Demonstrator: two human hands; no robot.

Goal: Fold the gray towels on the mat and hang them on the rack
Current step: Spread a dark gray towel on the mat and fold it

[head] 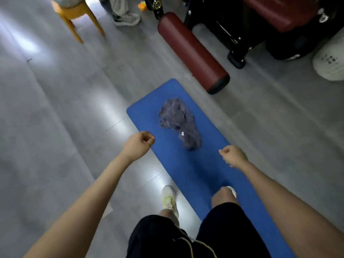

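a blue mat (204, 170) lies on a gray floor (55, 108), running away from the person at a slant. the gray towels (179, 123) sit in one crumpled heap on the far half of the mat, unfolded, with a small white tag (182, 134) showing near the heap's near end. how many towels are in the heap cannot be told.

both bare arms reach forward over the scene. the left grip (138, 144) hovers at the mat's left edge, just left of the heap, fingers curled in toward the thumb and holding nothing. the right grip (234, 155) hovers over the mat's right edge, near the heap's near end, curled into a loose fist and also holding nothing. neither grip touches the towels.

below, the person's black shorts (219, 229) and bare knees show. the left shoe (168, 198), white with yellow-green marks, stands on the floor just beside the mat. the right shoe (232, 190) is on the mat, mostly hidden by the knee.

beyond the mat's far end a dark red roller (191, 51) lies on the floor, its near end close to the mat's far right corner. behind it stands a black frame (238, 38) with dark red padding. a white rounded thing (329, 62) sits at the right edge. at the top left is a yellow stool (74, 12), and next to it another person's gray shoe (126, 18).
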